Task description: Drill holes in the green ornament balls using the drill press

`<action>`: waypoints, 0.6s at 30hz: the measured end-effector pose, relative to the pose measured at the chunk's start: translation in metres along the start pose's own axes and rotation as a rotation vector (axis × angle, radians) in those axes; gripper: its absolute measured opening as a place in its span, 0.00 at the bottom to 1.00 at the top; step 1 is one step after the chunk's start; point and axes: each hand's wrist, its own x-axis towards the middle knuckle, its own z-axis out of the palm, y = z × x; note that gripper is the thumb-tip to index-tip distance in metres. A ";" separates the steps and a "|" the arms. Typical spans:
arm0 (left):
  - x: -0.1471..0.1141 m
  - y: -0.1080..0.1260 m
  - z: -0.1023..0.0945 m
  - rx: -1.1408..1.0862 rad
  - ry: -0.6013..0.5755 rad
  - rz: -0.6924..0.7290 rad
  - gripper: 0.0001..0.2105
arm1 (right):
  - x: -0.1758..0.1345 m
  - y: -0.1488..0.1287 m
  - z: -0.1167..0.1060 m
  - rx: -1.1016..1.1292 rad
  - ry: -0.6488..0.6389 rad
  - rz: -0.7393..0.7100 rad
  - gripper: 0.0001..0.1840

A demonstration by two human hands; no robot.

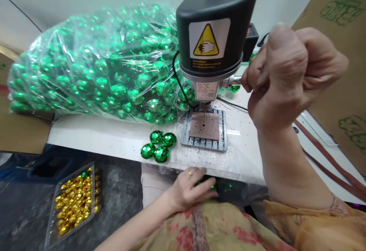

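Note:
My right hand (283, 68) is raised at the right of a small bench drill press (215, 26), its fingers closed around the silver feed lever (236, 80). Low at the table's front edge, my left hand (191, 188) is curled over a shiny green ball ornament (211, 184), mostly hidden under the fingers. Below the drill chuck (204, 105) lies a brown square board (197, 127) with a dark hole, on a grooved metal base plate (184, 141). Dark shavings are scattered over both.
Several green faceted ball ornaments (161, 154) sit left of the base plate. Behind them lies a big clear bag (100, 68) full of such balls. A clear tray (93, 197) of gold balls is at lower left. Cardboard (328, 72) stands at right, near brown straps (328, 155).

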 end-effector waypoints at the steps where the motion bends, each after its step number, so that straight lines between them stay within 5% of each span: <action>1: 0.001 -0.004 -0.006 0.109 0.146 -0.053 0.13 | 0.000 0.000 0.000 0.005 0.003 -0.008 0.29; 4: 0.010 -0.020 -0.027 0.498 0.362 -0.279 0.15 | -0.001 -0.003 -0.001 0.015 0.018 -0.002 0.27; 7: 0.025 -0.040 -0.044 0.722 0.193 -0.442 0.18 | -0.001 -0.005 -0.003 0.005 0.021 0.022 0.26; 10: 0.038 -0.053 -0.050 0.734 0.060 -0.454 0.18 | -0.001 -0.003 -0.004 0.013 0.007 0.031 0.26; 14: 0.058 -0.050 -0.044 0.367 0.244 -0.378 0.18 | -0.001 0.006 -0.005 0.053 0.021 -0.027 0.28; 18: 0.084 -0.040 -0.026 -0.267 0.455 -0.486 0.21 | -0.001 0.008 -0.005 0.037 0.021 -0.027 0.29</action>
